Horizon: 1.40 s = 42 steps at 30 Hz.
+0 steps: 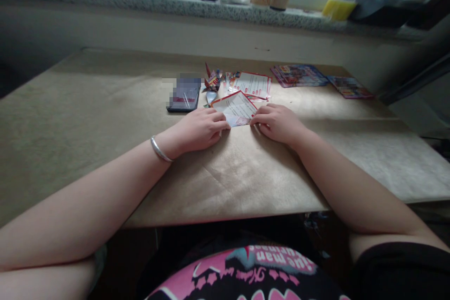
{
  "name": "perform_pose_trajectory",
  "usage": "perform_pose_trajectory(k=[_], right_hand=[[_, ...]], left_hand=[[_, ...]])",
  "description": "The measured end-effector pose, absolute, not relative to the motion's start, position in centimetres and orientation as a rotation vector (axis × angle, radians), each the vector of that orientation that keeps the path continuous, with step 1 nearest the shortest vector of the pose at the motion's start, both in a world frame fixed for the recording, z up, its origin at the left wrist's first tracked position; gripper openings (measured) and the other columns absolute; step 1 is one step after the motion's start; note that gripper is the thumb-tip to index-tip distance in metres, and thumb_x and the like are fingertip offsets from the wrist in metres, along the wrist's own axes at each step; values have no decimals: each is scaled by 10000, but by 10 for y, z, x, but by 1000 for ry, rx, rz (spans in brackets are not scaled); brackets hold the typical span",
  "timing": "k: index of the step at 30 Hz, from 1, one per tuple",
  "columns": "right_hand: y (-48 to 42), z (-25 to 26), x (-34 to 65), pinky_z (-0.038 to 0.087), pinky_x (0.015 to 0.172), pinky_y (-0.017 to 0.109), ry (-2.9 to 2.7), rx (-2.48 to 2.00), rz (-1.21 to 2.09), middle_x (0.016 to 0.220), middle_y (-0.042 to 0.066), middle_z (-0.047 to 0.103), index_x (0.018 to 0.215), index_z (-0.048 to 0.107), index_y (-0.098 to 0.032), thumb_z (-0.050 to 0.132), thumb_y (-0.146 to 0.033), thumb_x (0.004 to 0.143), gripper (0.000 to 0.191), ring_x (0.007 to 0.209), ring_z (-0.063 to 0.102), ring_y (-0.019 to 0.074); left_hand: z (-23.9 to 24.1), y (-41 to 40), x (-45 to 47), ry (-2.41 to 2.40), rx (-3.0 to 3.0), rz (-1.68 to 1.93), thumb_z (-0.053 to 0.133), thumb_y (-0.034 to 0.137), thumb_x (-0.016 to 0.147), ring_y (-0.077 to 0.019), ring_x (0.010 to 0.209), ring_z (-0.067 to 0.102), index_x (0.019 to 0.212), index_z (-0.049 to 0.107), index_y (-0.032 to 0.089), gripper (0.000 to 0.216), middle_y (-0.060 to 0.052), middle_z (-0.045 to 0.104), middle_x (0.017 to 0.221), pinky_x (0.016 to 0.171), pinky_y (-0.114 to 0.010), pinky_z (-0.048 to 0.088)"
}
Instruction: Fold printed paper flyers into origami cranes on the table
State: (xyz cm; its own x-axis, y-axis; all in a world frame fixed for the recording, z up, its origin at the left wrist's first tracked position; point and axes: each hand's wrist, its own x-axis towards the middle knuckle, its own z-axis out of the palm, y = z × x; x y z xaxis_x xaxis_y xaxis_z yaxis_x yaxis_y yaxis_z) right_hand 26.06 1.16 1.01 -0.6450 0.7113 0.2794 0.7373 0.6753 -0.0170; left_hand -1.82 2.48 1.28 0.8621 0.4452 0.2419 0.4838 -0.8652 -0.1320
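Note:
A sheet of printed paper (236, 107), red along its edges and peaked at the far side, lies on the table between my hands. My left hand (206, 127) pinches its near left corner, fingers curled together. At the near right corner, my right hand (276, 122) grips the paper with bent fingers. The near edge runs between both fingertips; the parts under the fingers are hidden. Just beyond lie more printed sheets (251, 83). Left of them sits a small folded paper piece (213, 79) with pointed tips, near a shiny silvery object (211, 97).
A phone (184, 94) lies left of the papers on the beige tabletop (105, 103). Colourful leaflets (298, 76) are stacked at the back right, with another printed stack (349, 87) beside them. The windowsill (197, 7) holds cups, a tall tube and a yellow item (339, 9).

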Motion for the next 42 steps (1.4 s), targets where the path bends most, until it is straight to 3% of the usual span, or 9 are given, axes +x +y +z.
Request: perform_pose_trajectory(k=[7,12,16,20,26,31,36,40,42], right_hand=[[16,13,280,404,700,327,-2550,-1322,-224,851,40,737,779,754,-229,504,-174,842,263,800,616,202],[17,13,283,398,676,323,-2559,-1335,-263,824,44,735,734,730,-215,503,-180,835,252,784,622,203],[16,13,283,391,665,320,-2540,-1402,-261,848,50,733,748,725,-204,486,-173,840,258,824,628,206],[14,16,283,374,656,339,-2547,-1520,-378,814,64,731,701,713,-195,490,-188,838,261,813,613,226],[18,7,282,440,728,341,-2225,-1646,-147,915,70,745,897,761,-220,535,-202,835,235,874,633,237],[27,-5,282,502,824,366,-2164,-1472,133,1013,79,755,1147,736,-222,509,-140,847,385,915,650,236],[28,-6,285,513,877,422,-2273,-1309,78,922,65,771,947,790,-225,530,-115,816,311,909,644,253],[21,1,283,525,843,379,-2407,-1133,149,871,53,756,879,801,-233,540,-99,776,311,846,645,219],[17,4,278,526,840,360,-2458,-1079,216,882,58,744,895,803,-231,539,-107,782,313,851,643,208]], left_hand=[[17,30,-30,-709,-2968,-346,443,140,888,-182,946,661,899,723,178,282,-75,723,1035,870,-320,530],[18,31,-37,-720,-2997,-342,444,122,860,-175,952,671,850,723,184,286,-57,728,1011,905,-313,532],[21,31,-34,-751,-2972,-292,448,121,849,-183,879,656,835,695,165,252,-82,707,963,837,-304,534],[20,29,-32,-803,-2930,-243,438,138,878,-206,880,642,930,691,140,259,-106,687,965,824,-325,530],[10,26,-29,-777,-2906,-251,418,332,999,-241,1053,597,1380,559,167,439,-135,641,1137,929,-369,513],[5,23,-23,-827,-2889,-215,463,421,995,-273,1167,546,1375,582,184,463,-143,596,1225,1059,-424,446],[5,23,-22,-890,-2848,-262,411,405,1014,-301,1314,492,1333,622,192,438,-114,577,1396,1116,-462,403],[5,21,-22,-1026,-2712,-332,369,394,1023,-352,1380,437,1240,692,232,421,-74,567,1440,1131,-564,337],[3,19,-21,-1057,-2694,-342,407,433,1006,-368,1396,415,1281,668,208,441,-96,529,1477,1159,-585,283]])
